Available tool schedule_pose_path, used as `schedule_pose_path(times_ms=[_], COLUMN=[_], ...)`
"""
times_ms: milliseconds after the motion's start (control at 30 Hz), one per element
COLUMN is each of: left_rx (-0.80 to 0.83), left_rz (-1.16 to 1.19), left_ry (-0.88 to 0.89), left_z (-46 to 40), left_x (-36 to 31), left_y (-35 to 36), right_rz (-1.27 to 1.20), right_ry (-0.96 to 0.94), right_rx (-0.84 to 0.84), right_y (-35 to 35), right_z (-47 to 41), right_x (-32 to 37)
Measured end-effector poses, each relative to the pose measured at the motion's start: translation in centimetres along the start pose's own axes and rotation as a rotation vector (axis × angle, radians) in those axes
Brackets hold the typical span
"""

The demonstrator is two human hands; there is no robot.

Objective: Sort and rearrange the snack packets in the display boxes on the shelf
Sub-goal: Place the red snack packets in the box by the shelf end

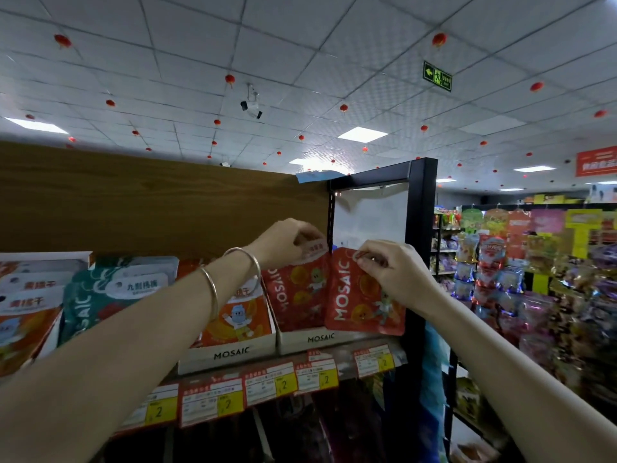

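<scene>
At centre frame we see the left hand (287,240) pinching a red packet (297,295) standing in the rightmost display box (314,339). The right hand (389,267) pinches another red packet (362,295), seemingly in front of it. The shelf (267,369) carries price tags (270,382); red lanterns (439,39) dot the ceiling.

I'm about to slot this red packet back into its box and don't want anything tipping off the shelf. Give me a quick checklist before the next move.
1. Right hand pinches the top edge of the front red MOSAIC snack packet: ok.
2. Left hand holds the top of the red packet behind: ok.
3. Front packet seated in the white cardboard MOSAIC display box: not ok, its bottom hangs over the box's front wall.
4. Free room in the box behind the packets: cannot tell.
5. Neighbouring orange packets upright in their box: ok.
</scene>
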State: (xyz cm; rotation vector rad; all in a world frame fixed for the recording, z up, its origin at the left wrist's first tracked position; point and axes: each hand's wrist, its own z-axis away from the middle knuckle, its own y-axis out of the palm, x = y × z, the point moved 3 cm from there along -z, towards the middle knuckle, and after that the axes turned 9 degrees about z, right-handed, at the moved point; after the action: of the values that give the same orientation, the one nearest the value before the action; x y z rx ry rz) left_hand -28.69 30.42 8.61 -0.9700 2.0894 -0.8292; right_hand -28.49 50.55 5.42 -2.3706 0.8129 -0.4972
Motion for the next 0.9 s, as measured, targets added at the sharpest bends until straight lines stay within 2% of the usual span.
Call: schedule_pose_path(times_ms=[100,233,433,567,733,800,900], left_rx=[0.012,0.095,0.068,-0.024,-0.085,-0.082,-0.098], left_rz=[-0.002,-0.012,-0.179,0.033,0.507,0.535,0.396], left_ry=[0.081,0.031,-0.001,-0.063,-0.19,-0.168,-0.111], left_z=[-0.6,-0.8,-0.6,0.3,2.8,3.8,4.9], left_x=[0.1,1.3,3.1,3.3,2.6,2.4,2.3], left_y=[1.2,3.2,2.4,0.7,-0.8,-1.1,-1.3], right_rz=[0.019,0.035,0.02,0.012,0.025,0.027,0.024], right_ry=[0.01,0.02,0.014,-0.006,-0.098,-0.112,-0.124], right_rx=[0.017,0.039,0.046,0.03,0.003,0.023,0.084], right_y=[-0.1,0.0,0.0,0.8,2.5,3.2,4.3], right_z=[0.4,0.8,0.8,-0.1,-2.8,-4.0,-5.2], right_x=[-0.3,-0.8,-1.0,-0.6,1.5,2.4,3.2])
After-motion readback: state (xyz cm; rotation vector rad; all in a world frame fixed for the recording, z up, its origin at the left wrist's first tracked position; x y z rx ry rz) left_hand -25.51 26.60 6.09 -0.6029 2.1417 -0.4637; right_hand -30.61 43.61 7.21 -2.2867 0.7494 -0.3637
